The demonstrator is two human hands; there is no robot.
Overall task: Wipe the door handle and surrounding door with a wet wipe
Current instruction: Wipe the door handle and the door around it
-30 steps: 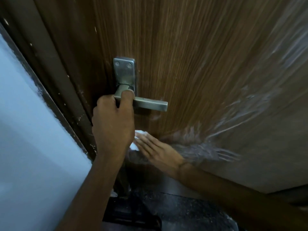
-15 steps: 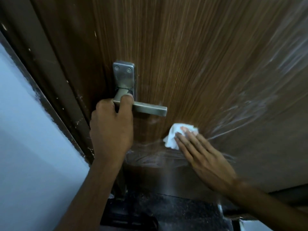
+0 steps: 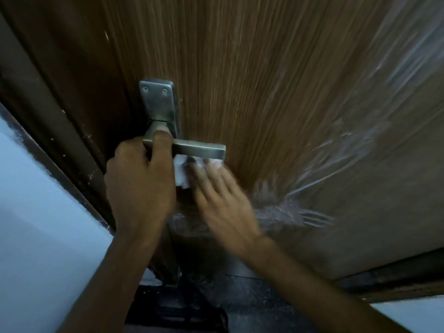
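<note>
Left hand grips the door handle; right hand, fingers flat, presses the wet wipe just beneath the lever.

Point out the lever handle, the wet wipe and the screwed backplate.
lever handle [image 3: 201, 150], head view, bare stretch of the bar.
wet wipe [image 3: 180, 174], head view, white fold beside the fingers.
backplate [image 3: 157, 99], head view, flat face below the screws.

Two bare forearms are seen — no sleeves, rings or bands are worn. The left hand is shown sharp, a short thumbnail visible; the right hand is blurred — its fingers are smeared.
</note>
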